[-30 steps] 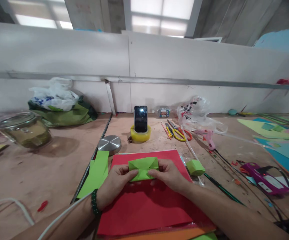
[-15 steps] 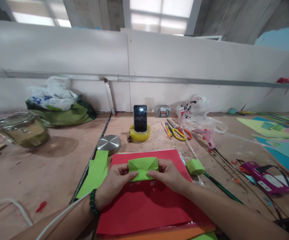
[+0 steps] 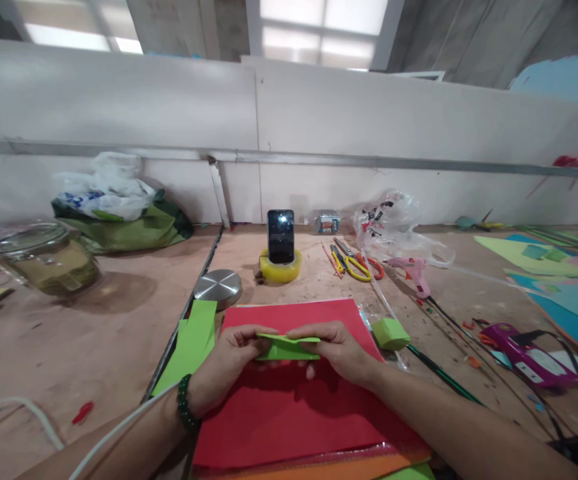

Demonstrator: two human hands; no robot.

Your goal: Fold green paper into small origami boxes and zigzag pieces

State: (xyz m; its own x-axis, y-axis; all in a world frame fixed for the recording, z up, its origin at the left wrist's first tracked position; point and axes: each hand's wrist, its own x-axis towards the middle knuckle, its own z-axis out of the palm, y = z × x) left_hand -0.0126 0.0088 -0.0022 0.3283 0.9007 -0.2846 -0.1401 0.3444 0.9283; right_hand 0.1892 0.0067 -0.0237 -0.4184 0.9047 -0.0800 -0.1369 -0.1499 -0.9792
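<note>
A folded piece of green paper point(image 3: 289, 348) is held just above a stack of red paper point(image 3: 289, 417). My left hand point(image 3: 233, 357), below a dark green bead bracelet point(image 3: 187, 402), pinches its left end between thumb and fingers. At its right end, my right hand point(image 3: 336, 347) grips it, with the index finger lying along the top edge. The piece looks narrow from this angle, and its underside is hidden. Green paper strips point(image 3: 191, 347) lie left of the stack; a small green paper box point(image 3: 390, 333) sits to its right.
Behind the stack are a metal disc point(image 3: 217, 287) and a phone point(image 3: 281, 237) on a yellow tape roll point(image 3: 279, 269). Scissors point(image 3: 357, 267), a pink glue gun point(image 3: 413, 272) and a purple device point(image 3: 531, 357) lie right. A glass jar point(image 3: 46, 260) stands left.
The green paper has tilted or folded to a narrower shape. My right index finger has moved left along its top edge, and both thumbs have left its front face.
</note>
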